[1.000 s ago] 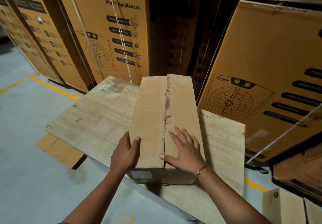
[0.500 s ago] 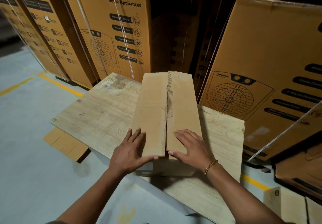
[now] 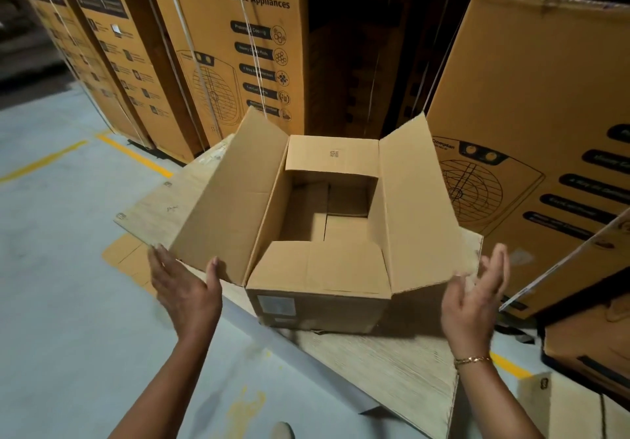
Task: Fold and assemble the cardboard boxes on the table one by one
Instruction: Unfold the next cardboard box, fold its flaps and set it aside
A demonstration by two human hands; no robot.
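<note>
- Cardboard box [image 3: 324,309] stands upright on the bench [image 3: 392,363], squared up. Looking inside, the bottom seems closed.
- The top is open: left flap [image 3: 231,199] and right flap [image 3: 416,206] splay outward and the short flaps [image 3: 327,268] lean in. I judge closing is what's left.
- My left hand [image 3: 185,292] has its fingers straight, thumb touching the left flap's near corner.
- My right hand [image 3: 472,305] has its fingers loosely curled, pinching nothing, just beside the right flap.
- Blur hides whether the right hand touches the flap. I can't see any tape or the underside.

one open cardboard box [image 3: 317,312]; one table [image 3: 392,363]; one left hand [image 3: 185,288] at 8 o'clock, one right hand [image 3: 474,302] at 4 o'clock; one bracelet [image 3: 472,359]
</note>
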